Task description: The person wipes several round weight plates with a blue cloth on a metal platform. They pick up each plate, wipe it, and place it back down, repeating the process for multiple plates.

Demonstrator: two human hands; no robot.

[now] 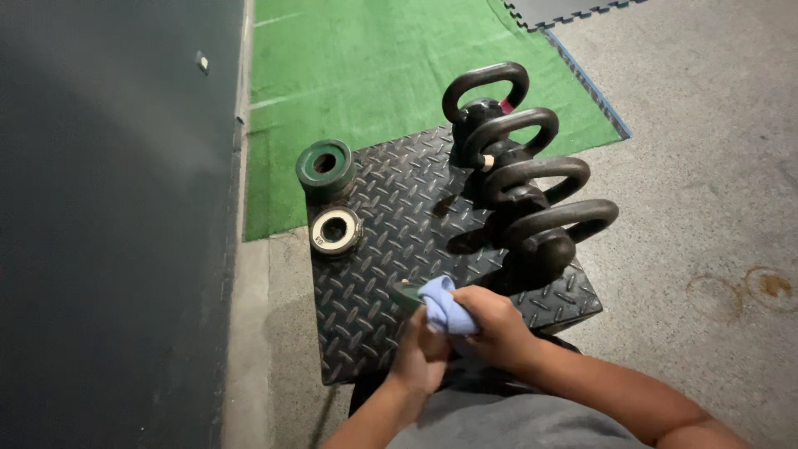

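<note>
My right hand grips a light blue cloth and presses it against a small dark green weight plate. My left hand holds that plate from below; most of the plate is hidden by the cloth and fingers. Both hands are over the near edge of a black diamond-tread platform. A row of several black kettlebells stands on the platform's right side, just beyond my right hand.
A green weight plate stack and a smaller pale plate sit at the platform's left edge. A dark wall runs along the left. Green turf lies beyond, grey concrete floor to the right.
</note>
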